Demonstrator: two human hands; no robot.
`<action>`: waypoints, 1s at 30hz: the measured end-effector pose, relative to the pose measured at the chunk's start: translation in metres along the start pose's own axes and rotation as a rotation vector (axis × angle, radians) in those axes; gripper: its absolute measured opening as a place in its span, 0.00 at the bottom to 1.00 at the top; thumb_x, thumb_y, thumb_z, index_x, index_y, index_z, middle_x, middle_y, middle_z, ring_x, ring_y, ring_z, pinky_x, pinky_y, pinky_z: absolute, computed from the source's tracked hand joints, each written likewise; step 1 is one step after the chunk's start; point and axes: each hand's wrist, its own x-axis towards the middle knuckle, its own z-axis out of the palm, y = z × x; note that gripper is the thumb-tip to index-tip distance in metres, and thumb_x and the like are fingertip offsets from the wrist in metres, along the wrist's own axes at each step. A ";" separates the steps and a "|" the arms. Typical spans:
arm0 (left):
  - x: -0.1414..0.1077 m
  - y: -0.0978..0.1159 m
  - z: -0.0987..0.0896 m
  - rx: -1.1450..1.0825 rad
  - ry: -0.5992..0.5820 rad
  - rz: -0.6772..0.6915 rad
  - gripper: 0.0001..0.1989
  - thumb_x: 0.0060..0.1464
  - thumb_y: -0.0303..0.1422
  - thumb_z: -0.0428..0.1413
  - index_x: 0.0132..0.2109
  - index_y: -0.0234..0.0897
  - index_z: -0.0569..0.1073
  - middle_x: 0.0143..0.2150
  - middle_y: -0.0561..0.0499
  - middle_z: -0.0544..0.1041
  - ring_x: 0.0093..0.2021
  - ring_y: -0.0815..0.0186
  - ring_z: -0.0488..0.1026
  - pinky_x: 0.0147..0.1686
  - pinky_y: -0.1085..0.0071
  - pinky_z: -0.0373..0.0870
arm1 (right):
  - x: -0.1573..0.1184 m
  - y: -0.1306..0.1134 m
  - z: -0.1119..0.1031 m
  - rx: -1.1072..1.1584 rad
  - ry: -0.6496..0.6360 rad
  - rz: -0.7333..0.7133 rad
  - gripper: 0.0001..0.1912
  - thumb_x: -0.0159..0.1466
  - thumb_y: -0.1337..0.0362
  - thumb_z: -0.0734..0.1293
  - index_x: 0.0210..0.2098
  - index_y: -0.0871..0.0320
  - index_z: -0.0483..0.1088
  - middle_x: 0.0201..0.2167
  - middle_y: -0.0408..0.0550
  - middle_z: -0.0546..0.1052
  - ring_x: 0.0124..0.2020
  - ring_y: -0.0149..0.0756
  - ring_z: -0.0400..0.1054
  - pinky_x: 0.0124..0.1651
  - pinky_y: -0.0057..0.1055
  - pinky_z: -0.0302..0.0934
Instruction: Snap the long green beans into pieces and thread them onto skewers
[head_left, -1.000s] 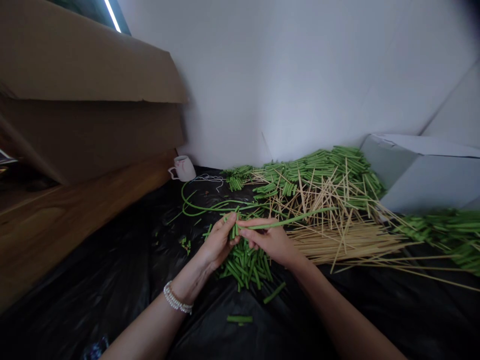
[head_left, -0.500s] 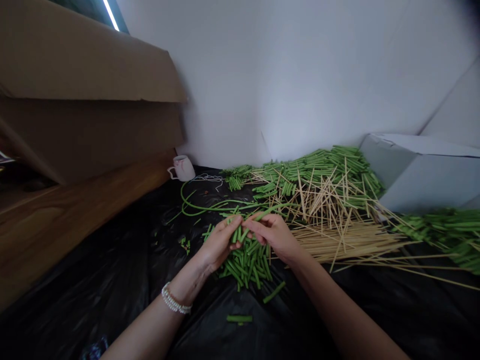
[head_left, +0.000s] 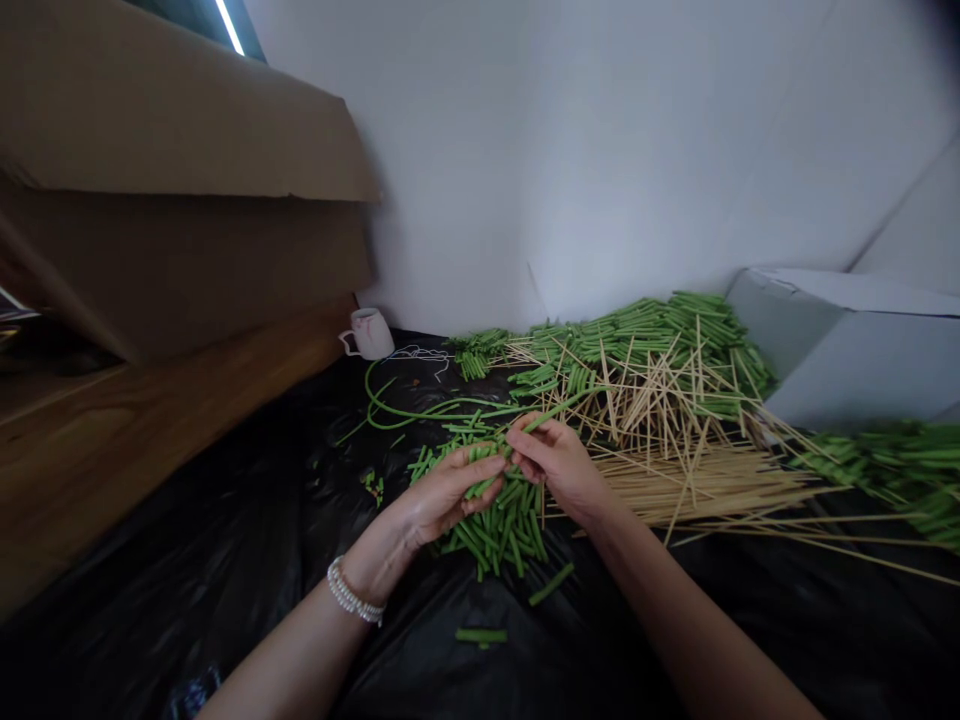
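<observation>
Stem (head_left: 562,407) tilting steeper, my right hand (head_left: 556,465) pinching it, left hand (head_left: 442,494) clutching short pieces (head_left: 480,490); cut pile (head_left: 491,535) lying below, long stems (head_left: 401,412) still lying whole.

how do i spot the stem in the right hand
On the black sheet lies a heap of short green pieces, the right hand beside it. From that hand slants the stem, far longer than the pieces in the left hand and the only long one held.
</observation>
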 end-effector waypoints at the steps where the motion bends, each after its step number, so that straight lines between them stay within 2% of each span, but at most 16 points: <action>1: 0.001 -0.001 0.000 -0.001 -0.004 0.025 0.13 0.52 0.39 0.63 0.35 0.32 0.72 0.20 0.58 0.63 0.18 0.78 0.53 0.19 0.77 0.45 | 0.000 0.000 0.000 0.000 0.013 -0.018 0.17 0.52 0.53 0.75 0.29 0.58 0.69 0.17 0.37 0.71 0.15 0.23 0.57 0.17 0.22 0.48; 4: 0.006 -0.004 -0.002 -0.024 0.039 0.120 0.14 0.55 0.39 0.60 0.30 0.33 0.69 0.21 0.58 0.63 0.18 0.78 0.54 0.19 0.78 0.46 | 0.000 -0.001 0.000 -0.038 0.039 -0.056 0.16 0.54 0.52 0.74 0.31 0.58 0.72 0.19 0.38 0.71 0.16 0.23 0.58 0.17 0.22 0.48; 8: 0.010 -0.003 -0.004 -0.138 0.115 0.193 0.16 0.53 0.38 0.62 0.27 0.33 0.66 0.22 0.57 0.64 0.18 0.79 0.55 0.19 0.80 0.50 | -0.003 -0.001 0.003 -0.165 0.010 -0.104 0.16 0.58 0.53 0.71 0.38 0.58 0.77 0.19 0.39 0.71 0.17 0.25 0.59 0.19 0.24 0.51; 13: 0.012 0.001 -0.008 -0.284 0.193 0.206 0.15 0.51 0.36 0.64 0.28 0.32 0.67 0.22 0.57 0.65 0.18 0.79 0.58 0.20 0.81 0.56 | -0.009 -0.001 0.011 -0.269 -0.126 -0.077 0.17 0.58 0.56 0.71 0.44 0.57 0.78 0.20 0.40 0.72 0.19 0.28 0.62 0.23 0.28 0.57; 16: 0.013 0.002 -0.011 -0.348 0.215 0.187 0.13 0.52 0.35 0.62 0.29 0.32 0.68 0.21 0.57 0.66 0.18 0.78 0.58 0.18 0.81 0.56 | -0.009 -0.003 0.009 -0.237 -0.148 -0.052 0.15 0.61 0.55 0.69 0.41 0.58 0.78 0.18 0.39 0.71 0.19 0.27 0.61 0.22 0.26 0.55; 19: 0.012 0.004 -0.013 -0.393 0.202 0.169 0.11 0.52 0.34 0.62 0.30 0.33 0.68 0.22 0.57 0.66 0.17 0.78 0.58 0.17 0.82 0.55 | -0.007 -0.003 0.004 -0.144 -0.143 -0.039 0.13 0.61 0.54 0.69 0.32 0.58 0.77 0.15 0.37 0.68 0.17 0.25 0.58 0.21 0.24 0.52; 21: 0.011 0.004 -0.011 -0.341 0.194 0.141 0.11 0.52 0.33 0.62 0.30 0.33 0.68 0.22 0.57 0.66 0.17 0.79 0.58 0.16 0.83 0.53 | -0.006 -0.003 0.002 -0.105 -0.137 -0.022 0.13 0.59 0.53 0.70 0.30 0.58 0.75 0.15 0.37 0.67 0.16 0.24 0.57 0.20 0.24 0.50; 25: 0.008 -0.001 -0.005 -0.116 0.133 0.044 0.12 0.52 0.36 0.62 0.31 0.32 0.70 0.24 0.53 0.70 0.18 0.78 0.60 0.16 0.81 0.49 | -0.005 -0.002 0.003 -0.148 -0.144 -0.010 0.14 0.57 0.54 0.72 0.30 0.58 0.72 0.17 0.39 0.71 0.17 0.25 0.59 0.20 0.23 0.50; 30: 0.005 -0.002 -0.005 -0.150 0.011 0.023 0.13 0.53 0.37 0.63 0.31 0.34 0.68 0.20 0.58 0.63 0.16 0.79 0.54 0.18 0.80 0.49 | -0.002 -0.002 0.002 -0.095 -0.082 -0.002 0.15 0.53 0.55 0.75 0.30 0.57 0.69 0.15 0.35 0.68 0.15 0.24 0.58 0.18 0.22 0.49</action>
